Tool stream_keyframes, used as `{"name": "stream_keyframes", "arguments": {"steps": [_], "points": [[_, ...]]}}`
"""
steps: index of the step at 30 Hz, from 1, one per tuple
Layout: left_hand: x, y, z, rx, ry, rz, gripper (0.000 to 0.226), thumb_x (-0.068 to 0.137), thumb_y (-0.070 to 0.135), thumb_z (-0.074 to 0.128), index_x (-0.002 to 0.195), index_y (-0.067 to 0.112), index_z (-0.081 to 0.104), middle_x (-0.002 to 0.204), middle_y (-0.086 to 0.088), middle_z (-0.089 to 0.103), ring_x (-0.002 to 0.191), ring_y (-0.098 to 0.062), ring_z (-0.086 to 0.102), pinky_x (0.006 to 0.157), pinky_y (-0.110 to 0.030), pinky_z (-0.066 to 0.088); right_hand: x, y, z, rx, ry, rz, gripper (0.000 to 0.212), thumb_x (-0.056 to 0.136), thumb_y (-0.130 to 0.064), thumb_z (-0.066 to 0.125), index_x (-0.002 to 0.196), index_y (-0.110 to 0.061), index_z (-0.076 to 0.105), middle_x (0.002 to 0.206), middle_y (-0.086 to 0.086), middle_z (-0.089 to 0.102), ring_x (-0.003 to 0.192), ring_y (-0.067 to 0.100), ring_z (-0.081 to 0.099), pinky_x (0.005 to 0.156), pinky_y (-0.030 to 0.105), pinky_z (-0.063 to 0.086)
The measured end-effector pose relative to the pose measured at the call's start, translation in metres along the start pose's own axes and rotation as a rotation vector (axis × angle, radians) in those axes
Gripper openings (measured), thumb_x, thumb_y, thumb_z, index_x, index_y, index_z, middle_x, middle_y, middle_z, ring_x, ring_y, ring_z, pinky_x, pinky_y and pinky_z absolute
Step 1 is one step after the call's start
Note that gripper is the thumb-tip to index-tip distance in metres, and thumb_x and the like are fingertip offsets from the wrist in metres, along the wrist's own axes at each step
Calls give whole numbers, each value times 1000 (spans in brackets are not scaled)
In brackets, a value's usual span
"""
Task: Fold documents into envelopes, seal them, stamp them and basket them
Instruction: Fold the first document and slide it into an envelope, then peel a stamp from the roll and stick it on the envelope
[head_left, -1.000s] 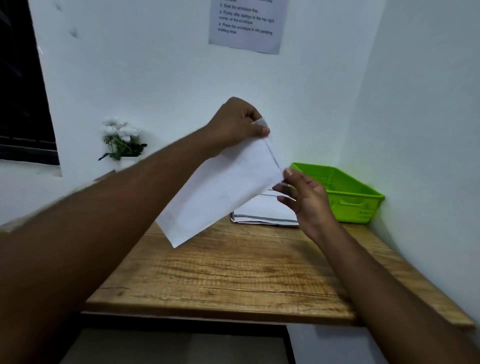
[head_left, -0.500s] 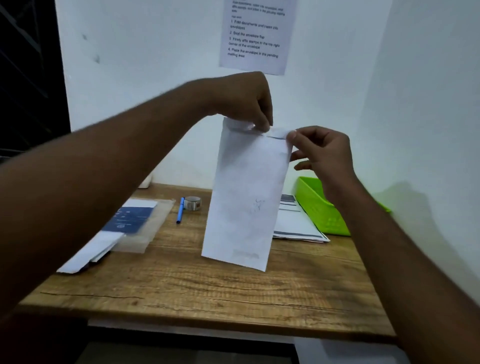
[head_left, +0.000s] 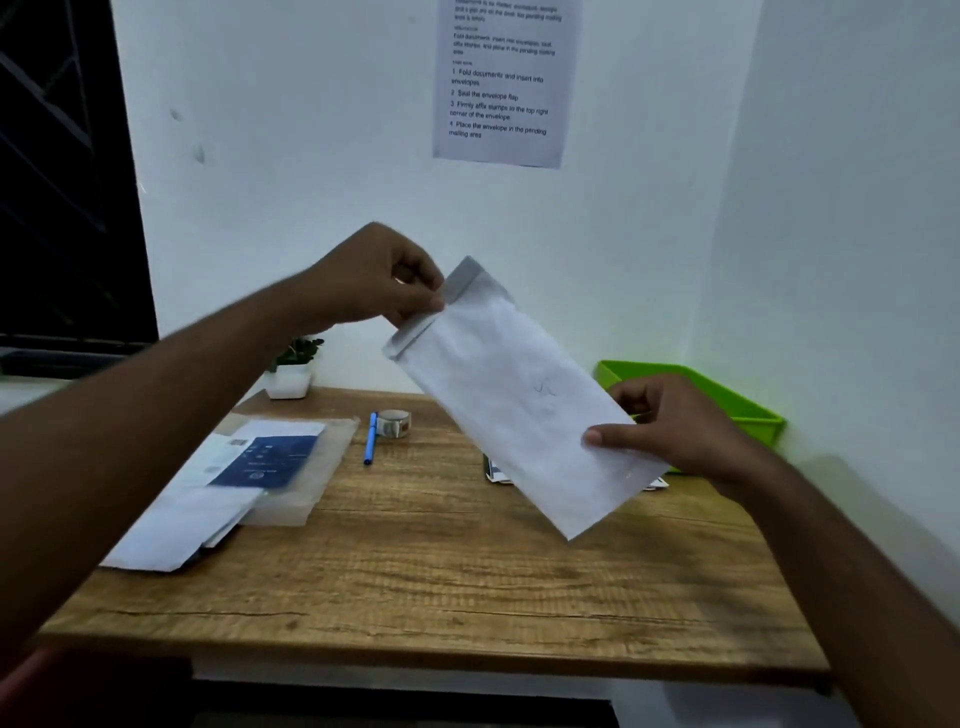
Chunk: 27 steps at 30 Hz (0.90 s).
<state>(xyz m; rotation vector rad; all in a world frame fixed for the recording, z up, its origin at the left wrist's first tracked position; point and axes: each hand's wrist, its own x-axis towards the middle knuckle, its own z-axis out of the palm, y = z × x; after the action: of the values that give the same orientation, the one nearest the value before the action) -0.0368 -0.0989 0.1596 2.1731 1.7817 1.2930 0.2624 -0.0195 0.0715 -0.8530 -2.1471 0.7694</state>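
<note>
Aloft, the long white paper envelope (head_left: 511, 400) slants flap-end far-left to near-right, left hand (head_left: 374, 280) pinching its flap, right hand (head_left: 670, 426) gripping its lower edge.

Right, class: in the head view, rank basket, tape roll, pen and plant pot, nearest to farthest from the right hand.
1. Basket, behind right hand.
2. Tape roll, mid-table.
3. Pen, beside it, leftward.
4. Plant pot, back left.
</note>
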Motion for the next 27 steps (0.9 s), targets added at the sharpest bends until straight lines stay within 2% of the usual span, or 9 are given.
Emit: {"name": "stream_keyframes", "arguments": {"steps": [3, 7, 10, 13, 15, 18, 21, 24, 27], "points": [[-19, -19, 7, 77, 5, 19, 9, 74, 6, 79, 80, 8, 73, 70, -6, 72, 61, -10, 67, 63, -23, 58, -3, 3, -5, -109, 76, -59, 10, 73, -14, 84, 76, -17, 75, 56, -15, 65, 50, 1, 51, 49, 19, 38], [-54, -45, 26, 246, -42, 96, 24, 69, 8, 80, 65, 28, 67, 60, 15, 67, 59, 0, 64, 56, -13, 49, -17, 13, -4, -279, 158, -70, 17, 70, -24, 83, 76, -33, 70, 70, -17, 70, 65, -1, 66, 69, 39, 53], [-85, -67, 47, 324, -160, 122, 8, 66, 33, 68, 68, 26, 66, 69, 14, 68, 67, -2, 65, 61, -30, 55, -36, 28, 8, -389, 113, -96, 24, 68, -23, 80, 79, -37, 65, 75, -21, 69, 74, -4, 66, 76, 41, 54], [-105, -82, 64, 415, -244, 149, 5, 66, 23, 66, 70, 22, 63, 76, 11, 67, 72, -4, 61, 65, -38, 53, -50, 45, 18, -423, 27, -139, 31, 64, -15, 74, 81, -39, 65, 84, -21, 69, 84, -2, 65, 79, 40, 53], [-112, -89, 71, 427, -283, 99, 16, 72, 9, 70, 72, 22, 61, 83, 11, 67, 79, -4, 60, 71, -36, 53, -54, 55, 21, -343, -104, -174, 34, 65, -9, 72, 81, -38, 66, 99, -20, 68, 99, 2, 64, 90, 38, 50], [-119, -95, 77, 438, -308, 46, 25, 81, 10, 67, 73, 32, 57, 91, 13, 66, 88, -2, 60, 79, -32, 52, -59, 67, 22, -340, -252, -194, 34, 74, -9, 73, 86, -39, 66, 114, -26, 65, 113, -1, 59, 99, 29, 45], [-122, -97, 81, 467, -354, 37, 24, 88, 14, 60, 85, 37, 60, 102, 17, 64, 95, 3, 57, 81, -18, 50, -61, 73, 19, -337, -340, -168, 19, 79, -37, 72, 95, -45, 64, 121, -30, 61, 111, 7, 62, 95, 41, 50], [-124, -98, 83, 465, -349, 25, 24, 91, 17, 56, 105, 36, 62, 106, 21, 62, 94, 7, 53, 73, -4, 40, -58, 73, 16, -308, -384, -174, 32, 76, -65, 66, 99, -43, 66, 125, -28, 59, 106, 23, 64, 91, 47, 51], [-122, -95, 86, 423, -323, 14, 18, 91, 32, 60, 109, 35, 62, 103, 20, 62, 91, 6, 54, 69, -7, 41, -50, 75, 17, -270, -377, -210, 20, 80, -50, 71, 97, -39, 68, 121, -24, 63, 113, 8, 60, 93, 47, 50]]}}
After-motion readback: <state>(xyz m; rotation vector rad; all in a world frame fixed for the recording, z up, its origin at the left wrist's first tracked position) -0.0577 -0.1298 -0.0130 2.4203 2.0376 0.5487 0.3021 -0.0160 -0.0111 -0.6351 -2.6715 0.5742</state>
